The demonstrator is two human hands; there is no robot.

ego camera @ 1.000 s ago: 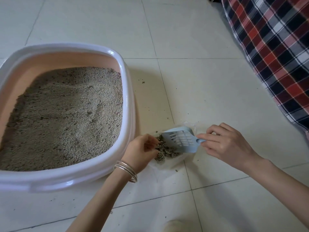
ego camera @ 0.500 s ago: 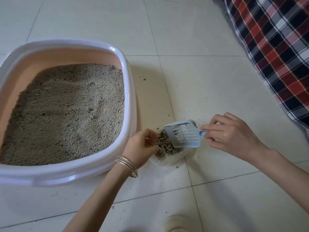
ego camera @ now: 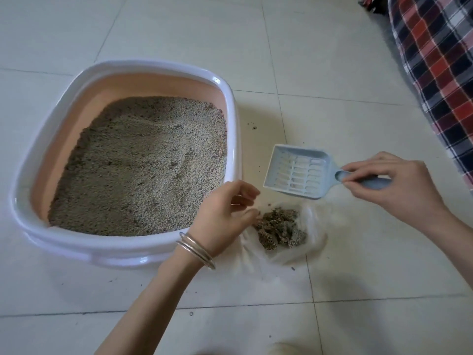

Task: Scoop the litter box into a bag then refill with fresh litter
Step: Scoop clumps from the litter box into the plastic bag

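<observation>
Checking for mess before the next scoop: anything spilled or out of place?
Yes: dark litter crumbs lie scattered on the white tiled floor right of the white-rimmed pink litter box, and one speck lies just outside the clear plastic bag.

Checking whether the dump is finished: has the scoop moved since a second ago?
Yes. The scoop has lifted off the clumps in the bag, now empty and level, away from them, gripped by the right hand.
</observation>
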